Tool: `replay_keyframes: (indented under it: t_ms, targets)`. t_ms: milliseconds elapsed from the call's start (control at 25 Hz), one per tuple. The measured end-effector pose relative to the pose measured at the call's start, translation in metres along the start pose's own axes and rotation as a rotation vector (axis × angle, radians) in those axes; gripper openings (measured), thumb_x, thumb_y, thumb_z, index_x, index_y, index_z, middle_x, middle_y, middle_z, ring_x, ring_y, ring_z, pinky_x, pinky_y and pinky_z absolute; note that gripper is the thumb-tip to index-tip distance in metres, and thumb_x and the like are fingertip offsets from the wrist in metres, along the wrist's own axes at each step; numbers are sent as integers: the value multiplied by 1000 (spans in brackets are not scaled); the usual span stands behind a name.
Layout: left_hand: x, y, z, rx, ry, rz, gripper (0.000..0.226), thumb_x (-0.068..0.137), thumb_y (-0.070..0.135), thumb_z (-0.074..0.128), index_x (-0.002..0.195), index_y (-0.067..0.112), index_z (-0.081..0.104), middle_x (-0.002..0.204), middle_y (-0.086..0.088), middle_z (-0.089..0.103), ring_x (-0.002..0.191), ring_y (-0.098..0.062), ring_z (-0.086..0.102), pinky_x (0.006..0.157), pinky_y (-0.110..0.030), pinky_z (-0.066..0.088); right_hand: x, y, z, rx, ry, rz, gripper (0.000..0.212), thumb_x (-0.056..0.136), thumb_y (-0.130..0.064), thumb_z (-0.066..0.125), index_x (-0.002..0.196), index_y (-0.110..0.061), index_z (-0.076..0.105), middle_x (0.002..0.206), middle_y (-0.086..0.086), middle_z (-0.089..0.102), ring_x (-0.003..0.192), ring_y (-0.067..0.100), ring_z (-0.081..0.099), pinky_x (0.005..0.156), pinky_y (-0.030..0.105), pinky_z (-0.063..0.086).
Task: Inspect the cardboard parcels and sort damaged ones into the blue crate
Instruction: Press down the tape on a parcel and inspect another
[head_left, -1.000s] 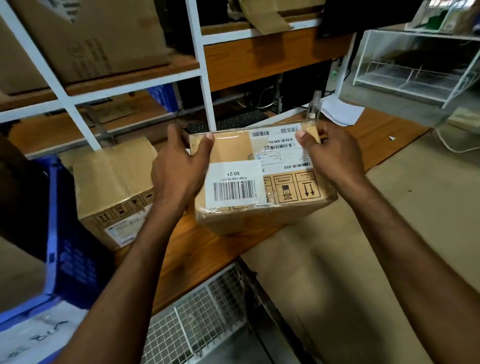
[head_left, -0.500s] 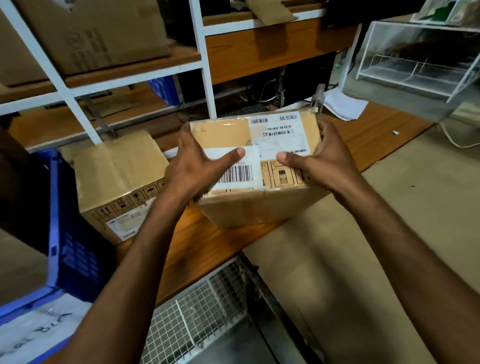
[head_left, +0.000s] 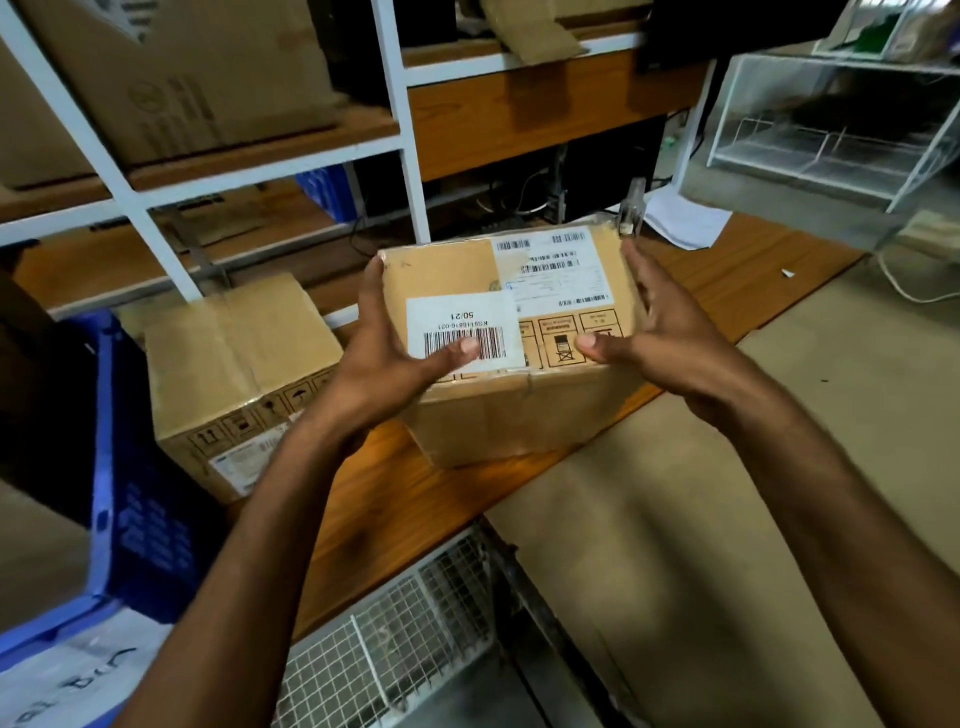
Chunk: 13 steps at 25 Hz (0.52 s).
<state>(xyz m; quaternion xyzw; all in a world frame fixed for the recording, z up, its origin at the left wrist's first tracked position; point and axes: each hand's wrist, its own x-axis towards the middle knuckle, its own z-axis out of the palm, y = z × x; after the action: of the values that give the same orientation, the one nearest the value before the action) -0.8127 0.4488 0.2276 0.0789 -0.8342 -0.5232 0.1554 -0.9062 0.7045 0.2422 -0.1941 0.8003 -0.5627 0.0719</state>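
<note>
Parcel (head_left: 519, 291) is held between left hand (head_left: 384, 358) and right hand (head_left: 670, 332), at front edge of table (head_left: 415, 509). Second parcel (head_left: 234, 364) sits on table to its left; crate (head_left: 130, 499) further left. Shelving (head_left: 405, 156) stands behind.

Matt cardboard parcel (head_left: 498, 415), paper label (head_left: 462, 332), wood table (head_left: 415, 499)

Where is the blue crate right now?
In the head view the blue crate is at the far left edge, just left of the unheld parcel resting on the wooden table.
</note>
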Motion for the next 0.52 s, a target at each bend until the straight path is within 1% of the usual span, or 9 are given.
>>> replay_keyframes:
  t_ms: [40, 80, 200, 280, 320, 360, 400, 440, 520]
  targets:
    - [0, -3, -1, -37, 23, -3, 123, 73, 42, 91, 162, 35, 7, 152, 9, 46, 129, 0, 54, 104, -30, 54, 3, 3, 1, -20, 52, -24, 99, 80, -6, 85, 159, -33, 31, 136, -19, 62, 115, -6, 63, 104, 33, 54]
    - [-2, -4, -2, -59, 57, -10, 114, 78, 40, 88, 163, 35, 12, 152, 9, 47, 128, -2, 55, 104, -32, 55, 5, 5, 4, -25, 97, -44, 91, 82, -8, 84, 156, -32, 37, 134, -18, 64, 116, -4, 63, 104, 34, 54]
    - [-3, -9, -3, -109, 84, -36, 91, 92, 45, 75, 163, 40, 18, 160, 7, 43, 135, -12, 54, 105, -43, 54, 7, 12, 7, -1, 138, -72, 67, 97, -14, 69, 155, -32, 42, 138, -11, 65, 121, 5, 63, 105, 39, 54]
    - [1, -14, -5, -154, 127, -51, 74, 101, 43, 64, 163, 39, 24, 161, 4, 44, 138, -16, 53, 107, -48, 53, 10, 11, 5, 25, 186, -74, 56, 104, -12, 57, 156, -30, 43, 140, -9, 64, 118, 3, 65, 99, 31, 56]
    - [2, -14, -6, -161, 162, -66, 66, 103, 40, 61, 162, 35, 30, 158, 2, 48, 135, -16, 56, 106, -47, 54, 13, 11, 4, 17, 214, -69, 53, 105, -13, 55, 155, -28, 45, 140, -9, 64, 114, 0, 66, 94, 25, 57]
    - [3, -12, -5, -172, 210, -74, 58, 104, 37, 60, 158, 32, 40, 152, 1, 55, 129, -15, 60, 103, -46, 56, 13, 10, 2, 11, 229, -53, 50, 105, -15, 55, 153, -26, 48, 137, -9, 64, 110, -2, 66, 90, 22, 58]
    - [4, -10, -5, -173, 274, -67, 47, 104, 36, 61, 149, 29, 52, 142, 1, 63, 121, -13, 66, 98, -47, 59, 14, 10, 0, -6, 248, -34, 46, 106, -19, 56, 151, -24, 50, 133, -8, 66, 107, 0, 67, 88, 24, 59]
    - [6, -9, -5, -154, 335, -52, 37, 102, 36, 63, 138, 26, 61, 130, 2, 70, 113, -13, 70, 91, -47, 62, 15, 10, 0, -58, 270, -18, 41, 106, -24, 56, 147, -22, 55, 128, -8, 68, 106, 4, 68, 89, 30, 59]
    - [12, -8, -11, -71, 392, -31, 24, 100, 33, 67, 120, 20, 71, 111, 3, 77, 99, -12, 74, 83, -48, 64, 21, 11, 0, -201, 293, -34, 31, 106, -30, 55, 132, -19, 66, 117, -4, 74, 101, 12, 71, 88, 43, 60]
